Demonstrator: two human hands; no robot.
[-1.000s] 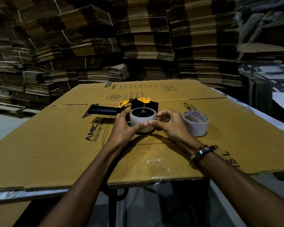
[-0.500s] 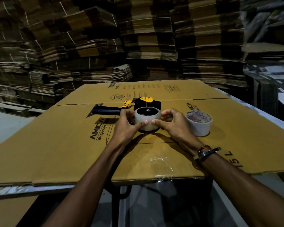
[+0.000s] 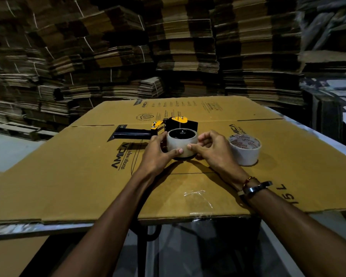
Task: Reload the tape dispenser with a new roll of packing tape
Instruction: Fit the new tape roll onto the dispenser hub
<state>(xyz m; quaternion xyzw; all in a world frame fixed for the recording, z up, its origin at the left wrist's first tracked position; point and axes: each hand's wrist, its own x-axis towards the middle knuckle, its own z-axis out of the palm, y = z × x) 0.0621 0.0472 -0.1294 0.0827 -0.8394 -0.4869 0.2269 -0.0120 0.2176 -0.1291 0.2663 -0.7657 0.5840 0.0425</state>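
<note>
on the cardboard sheet point(image 3: 68, 176), both hands still clasp the tape roll point(image 3: 181, 145) on the dispenser point(image 3: 168, 126), unmoved.

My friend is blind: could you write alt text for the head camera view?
Both hands, left hand and right hand, grip a tape roll seated on a black-and-yellow tape dispenser lying on flattened cardboard. A second roll stands right.
</note>
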